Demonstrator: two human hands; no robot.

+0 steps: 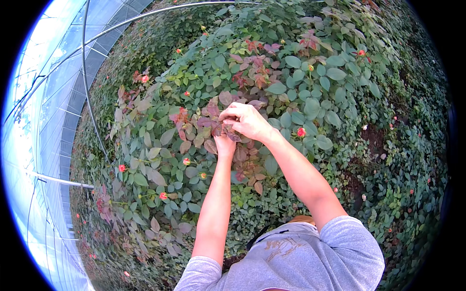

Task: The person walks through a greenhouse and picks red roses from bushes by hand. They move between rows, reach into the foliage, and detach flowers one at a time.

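Both of my hands are in among the reddish leaves of a rose bush. My right hand (pixel 247 121) is bent over the dark red leaves (pixel 208 122), its thumb and fingertips close together at their edge; whether it pinches a leaf or stem cannot be made out. Just below it, my left hand (pixel 224 143) reaches up under the same leaves, which hide its fingers. A red rose bloom (pixel 301 132) stands to the right of my right hand. Left of the hands is a cluster of orange-red young leaves (pixel 182 115), and below it a small red and yellow rosebud (pixel 186 161).
Dense rose foliage (pixel 313 107) surrounds my hands and comes close to my body. A curved metal pipe (pixel 84 65) crosses another long pipe (pixel 145 15) at the upper left. Beyond them is the translucent greenhouse sheeting (pixel 54 94). More rose bushes (pixel 411 182) grow on the right.
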